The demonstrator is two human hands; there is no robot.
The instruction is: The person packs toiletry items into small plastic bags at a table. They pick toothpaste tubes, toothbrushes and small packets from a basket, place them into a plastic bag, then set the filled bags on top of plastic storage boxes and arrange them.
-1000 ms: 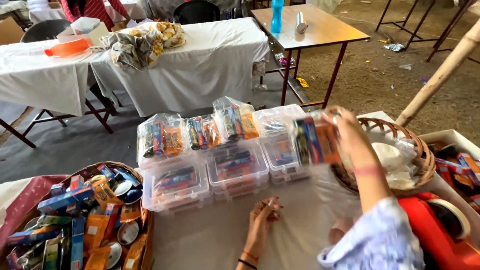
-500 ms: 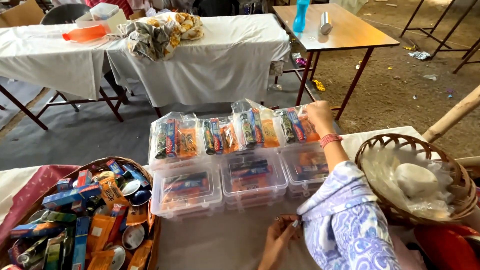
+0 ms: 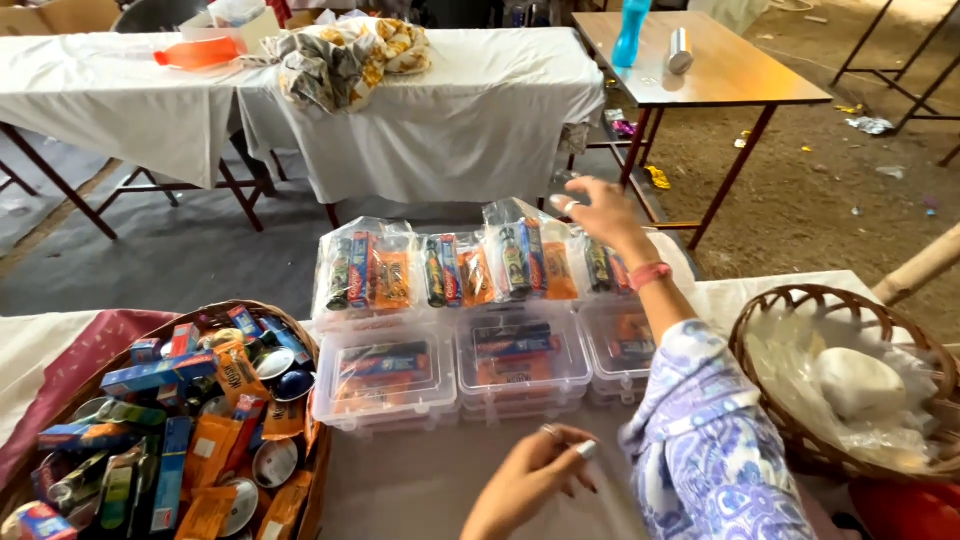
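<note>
Right hand (image 3: 600,215) hovers, fingers spread, empty, over clear plastic packs (image 3: 455,265) along bench far edge. Left hand (image 3: 530,480) loose, empty, near front edge. Clear lidded boxes (image 3: 525,365) between.

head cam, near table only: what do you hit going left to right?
Wicker basket of small boxes and tins → clear lidded boxes with upright clear packets behind → right hand raised open above the rightmost packet → round basket holding a white lump.
</note>
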